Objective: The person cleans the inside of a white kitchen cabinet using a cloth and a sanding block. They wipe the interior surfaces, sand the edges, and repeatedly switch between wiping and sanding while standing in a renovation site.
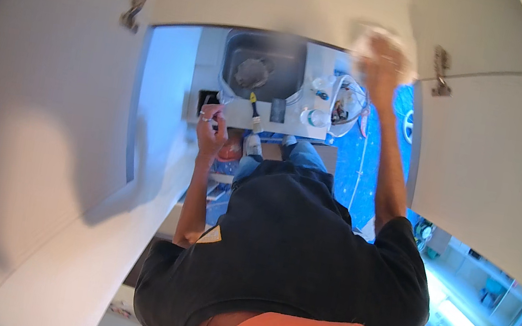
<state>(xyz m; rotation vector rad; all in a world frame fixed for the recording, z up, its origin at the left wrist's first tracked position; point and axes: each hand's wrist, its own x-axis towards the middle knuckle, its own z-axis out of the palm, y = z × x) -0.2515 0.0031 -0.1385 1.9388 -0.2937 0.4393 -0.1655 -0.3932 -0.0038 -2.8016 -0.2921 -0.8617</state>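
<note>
My right hand point(383, 63) is raised at the far right, against the pale upper panel. A crumpled white cloth point(408, 62) shows around its fingers, both smeared by motion. Lower and to the left, my left hand point(213, 129) has curled fingers with rings on them. It is beside a small dark square container point(206, 100) at the counter's left end; whether anything sits inside its grip is hidden. To its right a paintbrush point(255, 116) with a yellow and dark handle lies over the counter's front edge.
A dark sink point(282, 54) holds a greyish crumpled lump point(253, 73). A small dark block point(278, 111) and a clear cup point(314, 117) stand on the counter point(234, 118). Beside it is a white bucket point(351, 102) with tools. Hinged cabinet doors point(62, 84) flank me; blue sheeting point(352, 170) covers the floor.
</note>
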